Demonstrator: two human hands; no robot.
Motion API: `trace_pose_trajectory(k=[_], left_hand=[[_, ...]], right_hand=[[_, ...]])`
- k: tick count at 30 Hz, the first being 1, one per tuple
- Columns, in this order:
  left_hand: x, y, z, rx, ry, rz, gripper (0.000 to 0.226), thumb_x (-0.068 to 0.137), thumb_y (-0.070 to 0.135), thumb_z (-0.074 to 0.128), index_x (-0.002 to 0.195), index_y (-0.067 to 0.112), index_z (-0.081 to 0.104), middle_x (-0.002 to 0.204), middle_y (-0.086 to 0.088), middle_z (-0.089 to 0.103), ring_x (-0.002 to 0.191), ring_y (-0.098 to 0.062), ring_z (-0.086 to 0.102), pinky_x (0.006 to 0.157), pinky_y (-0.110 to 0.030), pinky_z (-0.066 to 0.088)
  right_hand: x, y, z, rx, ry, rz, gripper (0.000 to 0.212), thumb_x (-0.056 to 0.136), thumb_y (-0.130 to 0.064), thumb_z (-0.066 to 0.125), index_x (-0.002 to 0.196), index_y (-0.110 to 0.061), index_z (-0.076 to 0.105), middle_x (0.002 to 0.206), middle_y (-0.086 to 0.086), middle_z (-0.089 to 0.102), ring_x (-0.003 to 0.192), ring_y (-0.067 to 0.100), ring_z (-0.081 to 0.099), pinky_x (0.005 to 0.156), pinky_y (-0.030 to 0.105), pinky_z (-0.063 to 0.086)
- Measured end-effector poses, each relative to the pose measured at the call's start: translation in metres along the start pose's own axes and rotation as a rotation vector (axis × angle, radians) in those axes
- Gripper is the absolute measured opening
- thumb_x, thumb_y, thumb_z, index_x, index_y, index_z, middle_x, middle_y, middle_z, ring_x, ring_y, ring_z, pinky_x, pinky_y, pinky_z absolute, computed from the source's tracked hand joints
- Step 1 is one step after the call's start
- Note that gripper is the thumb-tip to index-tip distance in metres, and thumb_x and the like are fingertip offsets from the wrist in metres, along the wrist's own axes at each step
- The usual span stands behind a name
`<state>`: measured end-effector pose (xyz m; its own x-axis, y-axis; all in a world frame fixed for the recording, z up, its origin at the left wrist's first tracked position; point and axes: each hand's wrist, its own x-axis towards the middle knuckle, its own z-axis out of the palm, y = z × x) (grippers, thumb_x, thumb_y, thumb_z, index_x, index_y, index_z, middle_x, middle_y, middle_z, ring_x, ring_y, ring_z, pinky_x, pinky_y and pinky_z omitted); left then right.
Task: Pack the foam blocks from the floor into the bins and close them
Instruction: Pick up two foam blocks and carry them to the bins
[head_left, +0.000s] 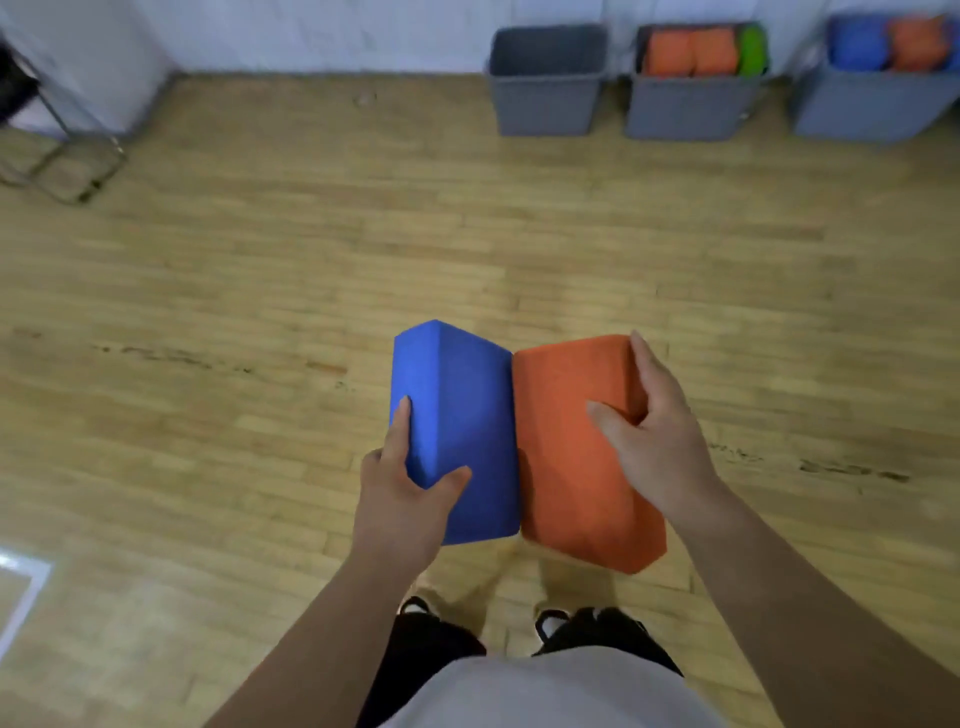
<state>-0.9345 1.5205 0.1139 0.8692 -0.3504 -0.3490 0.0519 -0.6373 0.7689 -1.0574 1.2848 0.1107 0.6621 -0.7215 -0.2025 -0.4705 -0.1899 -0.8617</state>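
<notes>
Blue block (462, 431): held in the air in front of the body, long side pointing away, its right edge touching the orange block.
Orange block (571, 457): held alongside it, tilted slightly outward and reaching a little nearer the body.
Carry: this looks like the walk to the bins. Foam gives under a squeeze, so a steady, moderate grip should do, and keeping the two blocks pressed together should help steady both.
Left hand (400, 493): grips the blue block at its near left corner, with the thumb on the top face and a finger straight along the left side.
Right hand (654, 431): comes over the orange block from the right, with the thumb on the top face and the fingers curled over the far right edge.
Left bin (545, 98): by the wall, well apart from the hands. No blocks show inside, so it is likely the one to fill.
Middle bin (685, 109): holds orange blocks and a green one, standing on edge. Packing the same way would probably save room.
Right bin (872, 109): blue and orange blocks show at the top.
Lids: none in view.
Floor (260, 286): wooden boards, with no loose blocks visible on them.
</notes>
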Motion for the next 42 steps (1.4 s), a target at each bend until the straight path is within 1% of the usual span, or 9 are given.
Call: trace_pose_trajectory(k=[6, 9, 13, 19, 23, 26, 33, 37, 42], left_hand=[[0.069, 0.033, -0.098, -0.163, 0.039, 0.210, 0.096, 0.081, 0.036, 0.081, 0.155, 0.049, 0.023, 0.126, 0.026, 0.048, 0.116, 0.000, 0.054, 0.099, -0.030, 0.047], [0.103, 0.045, -0.161, -0.154, 0.041, 0.308, 0.095, 0.082, 0.035, 0.082, 0.155, 0.049, 0.023, 0.140, 0.019, 0.045, 0.125, -0.008, 0.051, 0.100, -0.031, 0.046], [0.148, 0.064, -0.233, -0.159, 0.058, 0.400, 0.096, 0.082, 0.034, 0.082, 0.155, 0.050, 0.023, 0.142, 0.017, 0.045, 0.123, -0.011, 0.053, 0.088, -0.023, 0.045], [0.197, 0.092, -0.279, -0.250, 0.031, 0.524, 0.095, 0.083, 0.025, 0.082, 0.157, 0.044, 0.024, 0.143, 0.018, 0.048, 0.121, -0.008, 0.056, 0.084, -0.017, 0.046], [0.229, 0.112, -0.286, -0.264, 0.013, 0.568, 0.095, 0.083, 0.025, 0.082, 0.156, 0.044, 0.025, 0.146, 0.017, 0.047, 0.125, -0.012, 0.055, 0.096, -0.028, 0.049], [0.253, 0.130, -0.283, -0.250, -0.006, 0.578, 0.095, 0.083, 0.025, 0.082, 0.156, 0.045, 0.025, 0.146, 0.016, 0.047, 0.125, -0.012, 0.055, 0.097, -0.030, 0.049], [0.332, 0.185, -0.246, -0.237, -0.026, 0.580, 0.095, 0.082, 0.031, 0.083, 0.154, 0.049, 0.024, 0.147, 0.020, 0.045, 0.127, -0.013, 0.054, 0.101, -0.041, 0.053], [0.386, 0.224, -0.207, -0.261, -0.001, 0.534, 0.094, 0.082, 0.031, 0.082, 0.155, 0.049, 0.024, 0.147, 0.019, 0.046, 0.124, -0.012, 0.055, 0.093, -0.032, 0.053], [0.461, 0.280, -0.162, -0.312, 0.051, 0.432, 0.092, 0.085, 0.031, 0.080, 0.155, 0.048, 0.023, 0.143, 0.019, 0.046, 0.120, -0.010, 0.056, 0.082, -0.024, 0.049]], right_hand=[[0.019, -0.099, 0.052, 0.030, 0.239, -0.147, 0.086, 0.078, -0.043, 0.081, 0.150, -0.048, 0.033, 0.153, -0.017, 0.042, 0.136, 0.005, 0.045, 0.115, 0.036, 0.039], [0.022, -0.154, 0.086, 0.026, 0.318, -0.213, 0.081, 0.078, -0.041, 0.082, 0.145, -0.044, 0.038, 0.148, -0.016, 0.046, 0.131, 0.008, 0.048, 0.111, 0.037, 0.043], [0.028, -0.220, 0.118, 0.013, 0.405, -0.240, 0.078, 0.078, -0.047, 0.082, 0.142, -0.047, 0.037, 0.144, -0.015, 0.048, 0.124, 0.012, 0.053, 0.104, 0.039, 0.048], [0.051, -0.280, 0.129, -0.040, 0.479, -0.289, 0.077, 0.077, -0.051, 0.080, 0.142, -0.049, 0.038, 0.141, -0.014, 0.050, 0.121, 0.011, 0.054, 0.104, 0.039, 0.047], [0.078, -0.303, 0.125, -0.045, 0.535, -0.312, 0.076, 0.078, -0.047, 0.081, 0.142, -0.048, 0.041, 0.140, -0.014, 0.050, 0.120, 0.009, 0.053, 0.102, 0.032, 0.044], [0.102, -0.310, 0.118, -0.026, 0.565, -0.307, 0.074, 0.082, -0.046, 0.079, 0.145, -0.046, 0.040, 0.140, -0.013, 0.051, 0.119, 0.008, 0.052, 0.097, 0.027, 0.040], [0.200, -0.308, 0.091, -0.023, 0.547, -0.290, 0.073, 0.086, -0.049, 0.074, 0.148, -0.046, 0.035, 0.144, -0.010, 0.048, 0.121, 0.012, 0.051, 0.099, 0.035, 0.045], [0.288, -0.298, 0.062, -0.060, 0.505, -0.303, 0.075, 0.083, -0.047, 0.078, 0.147, -0.045, 0.039, 0.145, -0.009, 0.048, 0.126, 0.014, 0.051, 0.106, 0.038, 0.044], [0.415, -0.309, 0.024, -0.108, 0.401, -0.324, 0.074, 0.084, -0.044, 0.078, 0.147, -0.044, 0.039, 0.146, -0.009, 0.046, 0.126, 0.009, 0.047, 0.106, 0.030, 0.038]])
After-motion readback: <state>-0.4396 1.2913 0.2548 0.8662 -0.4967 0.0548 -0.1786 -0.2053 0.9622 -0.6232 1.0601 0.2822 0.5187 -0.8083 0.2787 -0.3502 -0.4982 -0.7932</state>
